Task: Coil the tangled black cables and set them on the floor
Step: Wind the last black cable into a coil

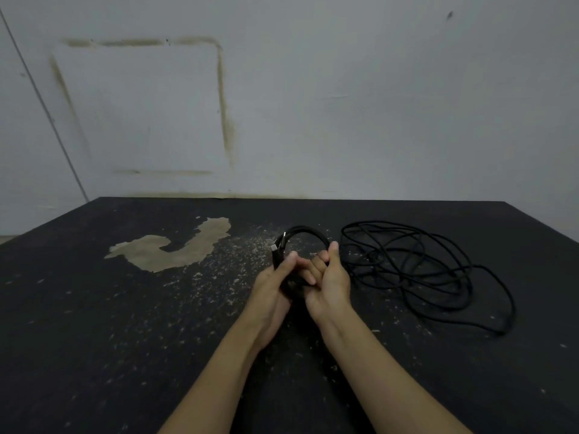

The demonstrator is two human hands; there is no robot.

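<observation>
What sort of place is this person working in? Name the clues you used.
Probably a bare, worn room, perhaps storage or a workshop. Clues: the stained pale plaster wall with a brownish rectangular outline, the scuffed black floor with a patch worn through, and the loose tangled black cable.

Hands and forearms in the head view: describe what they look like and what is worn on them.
Left hand and right hand are bare: no gloves, rings, watch or bands visible. Both forearms are uncovered to the frame's bottom edge; no sleeve shows.

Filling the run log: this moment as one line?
left hand: holds coiled cable | right hand: holds same coil | tangled cable: loose on dark floor
</observation>
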